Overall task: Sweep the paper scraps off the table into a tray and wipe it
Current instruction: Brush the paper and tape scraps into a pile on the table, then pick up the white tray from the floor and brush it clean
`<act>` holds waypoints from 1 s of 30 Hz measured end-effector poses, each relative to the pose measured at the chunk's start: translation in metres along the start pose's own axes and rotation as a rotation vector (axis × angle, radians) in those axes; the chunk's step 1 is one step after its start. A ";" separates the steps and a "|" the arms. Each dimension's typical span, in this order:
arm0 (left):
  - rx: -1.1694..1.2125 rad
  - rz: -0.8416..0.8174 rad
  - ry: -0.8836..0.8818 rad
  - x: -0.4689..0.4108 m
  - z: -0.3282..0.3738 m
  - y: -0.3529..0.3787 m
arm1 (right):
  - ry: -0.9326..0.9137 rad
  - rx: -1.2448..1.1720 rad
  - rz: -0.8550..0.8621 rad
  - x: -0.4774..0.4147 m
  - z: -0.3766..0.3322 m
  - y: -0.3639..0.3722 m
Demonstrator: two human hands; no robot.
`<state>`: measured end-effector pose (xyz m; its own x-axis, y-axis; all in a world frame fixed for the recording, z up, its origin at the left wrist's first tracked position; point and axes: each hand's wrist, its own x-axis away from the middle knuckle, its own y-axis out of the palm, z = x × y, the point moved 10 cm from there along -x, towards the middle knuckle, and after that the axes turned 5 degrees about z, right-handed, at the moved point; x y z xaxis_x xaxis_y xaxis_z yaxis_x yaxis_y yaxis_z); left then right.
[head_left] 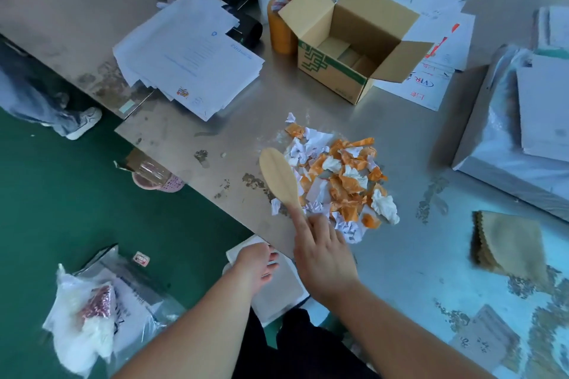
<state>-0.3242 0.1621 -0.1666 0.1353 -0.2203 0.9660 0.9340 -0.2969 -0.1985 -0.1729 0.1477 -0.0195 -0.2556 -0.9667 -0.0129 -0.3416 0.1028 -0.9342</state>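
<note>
A heap of crumpled orange and white paper scraps (pixel 337 181) lies on the metal table (pixel 400 138), near its front-left edge. My right hand (pixel 323 255) grips the handle of a pale wooden brush (pixel 278 178); its oval head rests against the heap's left side. My left hand (pixel 257 266) holds a white tray (pixel 283 292) just below the table's edge, in front of the heap. A folded beige cloth (pixel 505 243) lies on the table to the right.
An open cardboard box (pixel 354 43) stands behind the heap, with a tape roll (pixel 278 24) beside it. Stacks of paper (pixel 191 55) lie at the back left, wrapped packages (pixel 523 132) at the right. Plastic bags (pixel 92 311) and a pink basket (pixel 157 180) sit on the green floor.
</note>
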 end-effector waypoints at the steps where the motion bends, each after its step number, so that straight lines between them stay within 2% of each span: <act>1: 0.008 0.016 0.003 -0.001 -0.004 0.001 | -0.009 -0.020 -0.003 0.001 -0.001 0.000; 8: 0.061 0.065 -0.005 -0.001 -0.025 -0.010 | -0.130 -0.118 0.083 0.015 -0.020 0.007; 14: 0.085 0.027 -0.043 -0.004 -0.040 -0.030 | -0.180 -0.183 -0.014 0.031 -0.057 0.035; 18: 0.072 0.047 -0.083 -0.024 -0.062 -0.069 | -0.152 -0.173 -0.202 0.047 -0.084 0.080; 20: 0.082 0.067 -0.090 -0.039 -0.081 -0.093 | -0.044 -0.199 -0.307 0.058 -0.090 0.105; 23: 0.096 0.092 -0.050 -0.072 -0.109 -0.127 | 0.222 -0.269 -0.457 0.078 -0.086 0.155; 27: 0.106 0.111 -0.052 -0.108 -0.139 -0.159 | 0.641 -0.345 -0.506 0.102 -0.059 0.221; 30: 0.115 0.110 -0.119 -0.153 -0.164 -0.175 | 0.848 -0.385 -0.581 0.119 -0.047 0.277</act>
<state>-0.5619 0.0956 -0.3068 0.2703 -0.1324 0.9536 0.9422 -0.1671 -0.2903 -0.3403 0.0718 -0.2630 -0.4530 -0.4317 0.7800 -0.8328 -0.1075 -0.5431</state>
